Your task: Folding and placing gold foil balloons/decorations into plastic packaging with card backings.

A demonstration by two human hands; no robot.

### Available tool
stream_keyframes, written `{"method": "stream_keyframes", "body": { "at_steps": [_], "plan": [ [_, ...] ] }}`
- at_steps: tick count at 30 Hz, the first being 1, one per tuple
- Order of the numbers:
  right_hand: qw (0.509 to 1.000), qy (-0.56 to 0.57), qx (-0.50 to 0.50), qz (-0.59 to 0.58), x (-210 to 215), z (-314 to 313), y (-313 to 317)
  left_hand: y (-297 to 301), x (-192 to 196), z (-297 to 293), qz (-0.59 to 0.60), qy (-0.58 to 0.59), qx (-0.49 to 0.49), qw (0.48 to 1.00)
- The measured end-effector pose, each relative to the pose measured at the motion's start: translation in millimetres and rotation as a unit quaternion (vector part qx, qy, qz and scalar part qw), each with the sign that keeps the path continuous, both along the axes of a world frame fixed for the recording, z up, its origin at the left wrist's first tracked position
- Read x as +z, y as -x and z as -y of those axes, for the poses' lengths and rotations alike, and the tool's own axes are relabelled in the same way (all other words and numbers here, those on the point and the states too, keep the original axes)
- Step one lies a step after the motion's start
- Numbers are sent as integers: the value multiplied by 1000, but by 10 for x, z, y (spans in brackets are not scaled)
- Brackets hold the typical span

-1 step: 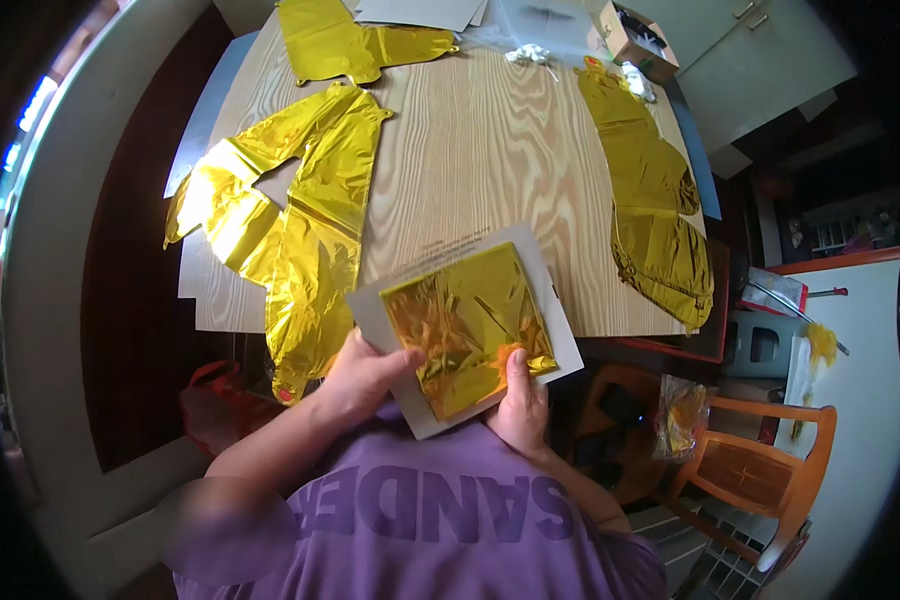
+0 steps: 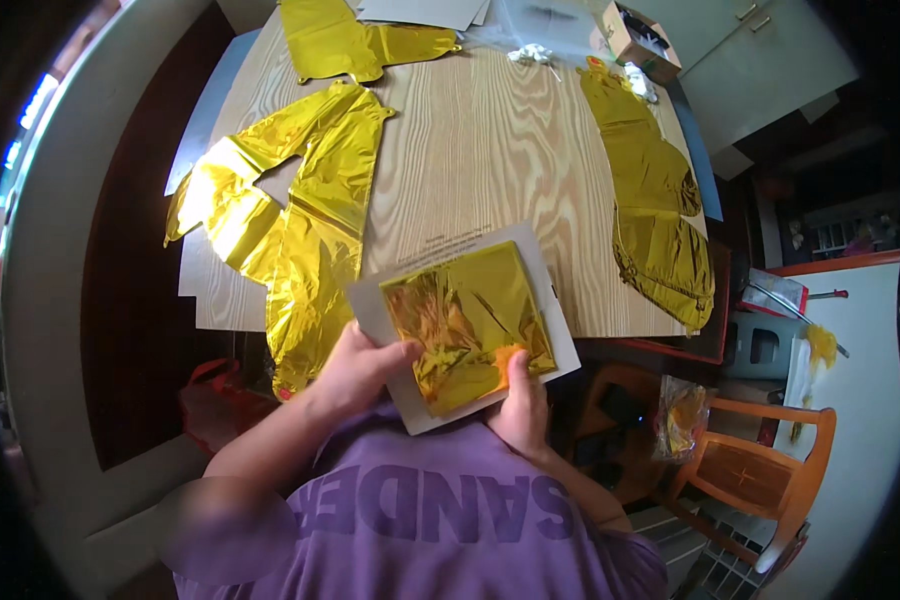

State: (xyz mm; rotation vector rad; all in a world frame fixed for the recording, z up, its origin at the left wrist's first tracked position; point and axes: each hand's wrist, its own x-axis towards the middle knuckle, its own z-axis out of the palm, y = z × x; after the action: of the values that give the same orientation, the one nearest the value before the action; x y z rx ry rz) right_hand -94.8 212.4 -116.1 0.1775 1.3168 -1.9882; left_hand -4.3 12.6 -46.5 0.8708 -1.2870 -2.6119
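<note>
Between my two hands is a white card [image 2: 375, 310] with a folded gold foil balloon [image 2: 475, 300] lying flat on it. My left hand [image 2: 362, 368] grips the card's left edge, its thumb pressed on the foil. At the lower right, my right hand [image 2: 520, 410] pinches card and foil, thumb on top beside an orange patch. The fingers under the card are hidden. The card is tilted over the table's near edge, close to my chest. Left of it, a large unfolded foil balloon [image 2: 335, 190] with a hole in its middle hangs partly over the edge.
Another flat gold foil balloon [image 2: 660, 200] lies along the table's right side, and a third [image 2: 330, 45] at the far left. White cards [image 2: 420, 10], a clear plastic bag [image 2: 545, 25] and a small cardboard box [image 2: 635, 45] are at the back. A wooden chair [image 2: 755, 470] stands at right.
The card and folded foil have shifted very slightly, and the foil's lower right corner lies flatter. Both hands keep their hold.
</note>
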Motion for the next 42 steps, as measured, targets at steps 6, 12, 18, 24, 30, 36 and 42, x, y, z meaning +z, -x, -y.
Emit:
{"method": "stream_keyframes", "body": {
  "at_steps": [6, 12, 18, 24, 30, 36, 42],
  "plan": [
    [986, 119, 39, -112, 100, -457, 549, -60, 126, 431, -21, -15, -165, 986],
    [995, 48, 88, -13, 556, -116, 997, 68, 106, 255, 46, -27, -176, 983],
    [996, 31, 87, -1, 773, -314, 512, -482, 151, -72, 3, -81, -103, 991],
    [977, -3, 189, 95, 518, -681, 351, -652, 65, -75, 23, -163, -87, 982],
    [970, -19, 224, 91, 644, -708, 436, -582, 183, -43, 20, -24, -136, 990],
    [975, -44, 193, -97, 950, -519, 344, -523, 77, -163, 4, 67, -83, 994],
    [961, -45, 194, -190, 644, -514, 408, -313, 5, -124, 10, 86, -26, 996]
  ]
}}
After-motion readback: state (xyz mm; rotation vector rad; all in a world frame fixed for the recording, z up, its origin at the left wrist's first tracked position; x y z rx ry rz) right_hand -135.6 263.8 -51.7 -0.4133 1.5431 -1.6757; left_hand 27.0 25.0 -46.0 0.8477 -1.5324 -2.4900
